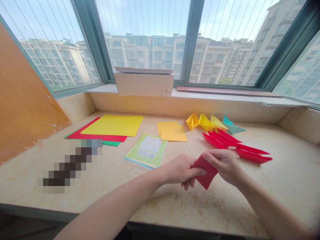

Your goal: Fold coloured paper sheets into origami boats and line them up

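Observation:
Between my two hands, above the stone sill, is a folded piece of red paper (207, 176). My left hand (183, 170) pinches its left side, thumb on top and fingers curled beneath. On the upper right edge, my right hand (223, 165) grips the same paper with its thumb on the face. The paper is tilted, one corner pointing down toward me. Just beyond my right hand lie several red folded paper boats (253, 155). Behind those stand yellow paper boats (206, 122) and a teal paper boat (232, 126).
Large sheets of yellow paper (112, 125) lie over red and green ones at the left. Small orange-yellow sheets (173, 132) and a green paper packet (147, 151) are nearer the middle. A white box (144, 83) stands on the window ledge. A blurred-out dark object (68, 166) lies front left.

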`<state>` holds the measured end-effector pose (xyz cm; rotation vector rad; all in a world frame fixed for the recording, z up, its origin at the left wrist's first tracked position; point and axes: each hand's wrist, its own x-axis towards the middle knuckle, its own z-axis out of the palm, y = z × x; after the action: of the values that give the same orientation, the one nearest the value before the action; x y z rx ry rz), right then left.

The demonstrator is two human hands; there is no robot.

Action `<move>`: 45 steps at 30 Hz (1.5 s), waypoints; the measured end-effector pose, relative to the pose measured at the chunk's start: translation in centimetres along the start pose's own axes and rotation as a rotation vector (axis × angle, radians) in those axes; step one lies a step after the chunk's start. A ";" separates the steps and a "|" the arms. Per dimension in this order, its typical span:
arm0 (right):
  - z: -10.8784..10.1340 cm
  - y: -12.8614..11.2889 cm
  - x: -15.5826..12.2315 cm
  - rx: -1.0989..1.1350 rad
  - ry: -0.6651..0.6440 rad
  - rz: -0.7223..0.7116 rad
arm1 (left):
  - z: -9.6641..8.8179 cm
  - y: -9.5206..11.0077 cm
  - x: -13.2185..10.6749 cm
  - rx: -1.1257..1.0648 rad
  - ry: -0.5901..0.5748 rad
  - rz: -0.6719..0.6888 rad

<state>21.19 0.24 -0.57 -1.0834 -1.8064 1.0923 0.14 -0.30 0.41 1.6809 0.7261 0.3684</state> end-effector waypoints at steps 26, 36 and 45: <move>2.1 0.3 1.5 0.296 0.037 -0.110 | -0.5 -0.6 0.5 -0.021 0.416 0.196; 1.7 -0.5 0.6 0.329 -0.119 -0.024 | -0.3 -0.2 0.3 0.099 0.456 0.262; 1.7 1.1 1.7 0.546 0.056 0.038 | -0.9 -0.2 0.6 0.034 0.571 0.190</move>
<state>19.43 1.62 -1.91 -0.8060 -1.3273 1.4506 0.01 0.77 0.34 1.6929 0.9887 1.0007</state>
